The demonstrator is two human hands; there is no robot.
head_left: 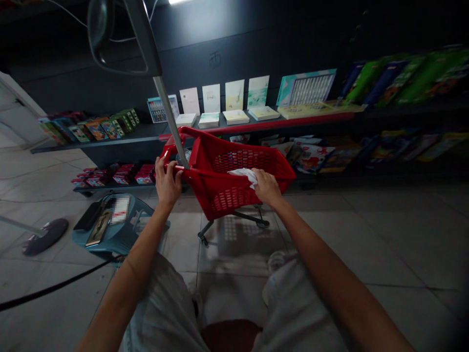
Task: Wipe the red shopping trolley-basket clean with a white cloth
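A small red plastic shopping trolley (234,195) on wheels stands on the tiled floor in front of me. My left hand (167,181) is closed round its red handle at the left end. My right hand (266,186) presses a white cloth (244,174) against the trolley's near rim, fingers closed on the cloth. A grey metal pole (170,117) rises from the trolley's handle end up past the top of the view. My knees in light trousers show at the bottom.
A teal stool (120,227) at the left carries a phone and other small items. A fan base (46,236) and black cable lie on the floor at far left. Dark low shelves (256,124) with books, cards and boxes run along the back wall.
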